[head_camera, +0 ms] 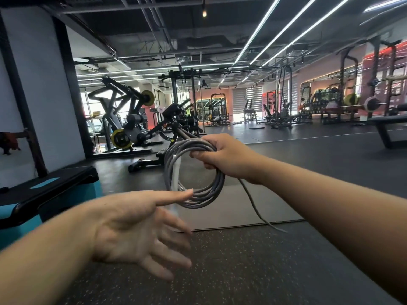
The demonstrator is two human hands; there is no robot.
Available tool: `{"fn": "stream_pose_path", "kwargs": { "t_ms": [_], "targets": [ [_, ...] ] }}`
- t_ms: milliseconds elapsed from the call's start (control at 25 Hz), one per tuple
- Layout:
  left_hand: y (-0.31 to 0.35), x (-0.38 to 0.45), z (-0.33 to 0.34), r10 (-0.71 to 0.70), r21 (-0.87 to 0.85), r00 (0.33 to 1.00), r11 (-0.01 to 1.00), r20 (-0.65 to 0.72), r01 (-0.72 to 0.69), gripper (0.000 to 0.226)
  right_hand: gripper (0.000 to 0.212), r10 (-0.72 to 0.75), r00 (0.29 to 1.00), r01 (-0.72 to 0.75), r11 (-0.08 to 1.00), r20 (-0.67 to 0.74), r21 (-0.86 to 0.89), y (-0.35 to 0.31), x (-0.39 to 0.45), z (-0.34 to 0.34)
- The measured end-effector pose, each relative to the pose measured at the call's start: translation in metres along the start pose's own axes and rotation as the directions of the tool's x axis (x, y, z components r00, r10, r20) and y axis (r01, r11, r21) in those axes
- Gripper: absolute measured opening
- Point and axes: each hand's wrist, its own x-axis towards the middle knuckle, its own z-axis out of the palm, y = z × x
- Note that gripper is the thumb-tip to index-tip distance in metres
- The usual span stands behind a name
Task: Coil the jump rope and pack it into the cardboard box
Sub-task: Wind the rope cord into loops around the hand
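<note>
The jump rope (pixel 193 172), grey and wound into several round loops, is hanging in mid-air in a gym, gripped at the upper right of the coil by the person's right hand (pixel 222 158). That hand's fingers are curling tightly around the bundled strands, holding the coil upright in front of the camera. One loose tail of the rope is trailing down from below the right wrist toward the speckled rubber floor (pixel 242 271), its end lying near the edge of a smooth grey mat (pixel 237 208). A pale, whitish piece is showing along the coil's left side; what it is cannot be told. The left hand (pixel 136 230) is reaching in from below, palm turned up and fingers spread wide, gripping nothing; its thumb tip is lying against the bottom of the coil, and its other fingers are blurred. A black and teal platform (pixel 50 190) is sitting at the left edge, and weight machines (pixel 130 119) and racks are filling the hall behind.
</note>
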Motion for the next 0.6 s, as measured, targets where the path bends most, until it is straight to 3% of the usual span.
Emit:
{"fn": "stream_pose_path", "kwargs": {
  "t_ms": [40, 80, 120, 160, 200, 240, 280, 320, 400, 520, 600],
  "targets": [
    [0.006, -0.005, -0.002, 0.154, 0.252, 0.978, 0.961, -0.138, -0.116, 0.056, 0.021, 0.005, 1.0, -0.004, 0.998, 0.02, -0.056, -0.001, 0.002, -0.006],
    [0.016, -0.007, -0.005, 0.381, 0.507, 0.876, 0.84, -0.295, -0.195, 0.04, 0.021, 0.009, 0.999, -0.005, 0.995, 0.033, -0.103, -0.001, 0.003, -0.011],
    [0.028, -0.006, -0.007, 0.617, 0.718, 0.691, 0.666, -0.376, -0.204, 0.037, 0.021, 0.011, 0.999, -0.004, 0.99, 0.044, -0.14, -0.002, 0.004, -0.016],
    [0.043, -0.003, -0.006, 0.796, 0.86, 0.506, 0.476, -0.332, -0.185, 0.046, 0.02, 0.009, 0.998, 0.001, 0.986, 0.056, -0.169, -0.004, 0.006, -0.019],
    [0.056, 0.002, -0.003, 0.875, 0.935, 0.431, 0.317, -0.223, -0.161, 0.065, 0.019, 0.002, 0.997, 0.012, 0.98, 0.071, -0.2, -0.006, 0.007, -0.02],
    [0.069, 0.011, -0.001, 0.878, 0.963, 0.468, 0.203, -0.099, -0.178, 0.084, 0.018, -0.01, 0.996, 0.031, 0.97, 0.089, -0.24, -0.007, 0.008, -0.021],
    [0.08, 0.021, 0.003, 0.835, 0.969, 0.55, 0.137, -0.002, -0.205, 0.093, 0.016, -0.022, 0.994, 0.054, 0.955, 0.111, -0.291, -0.009, 0.009, -0.021],
    [0.088, 0.031, 0.007, 0.791, 0.972, 0.607, 0.081, 0.073, -0.221, 0.09, 0.016, -0.031, 0.99, 0.077, 0.934, 0.136, -0.35, -0.011, 0.01, -0.021],
    [0.098, 0.048, 0.01, 0.755, 0.967, 0.638, 0.018, 0.154, -0.254, 0.059, 0.015, -0.042, 0.983, 0.124, 0.874, 0.181, -0.47, -0.015, 0.009, -0.021],
    [0.096, 0.064, 0.007, 0.642, 0.914, 0.743, 0.161, 0.19, -0.372, 0.02, 0.018, -0.04, 0.978, 0.15, 0.818, 0.204, -0.556, -0.014, 0.004, -0.026],
    [0.09, 0.064, 0.003, 0.588, 0.914, 0.783, 0.174, 0.202, -0.366, 0.012, 0.019, 0.019, 0.977, 0.097, 0.851, 0.214, -0.516, -0.012, -0.002, -0.033]
  ]
}}
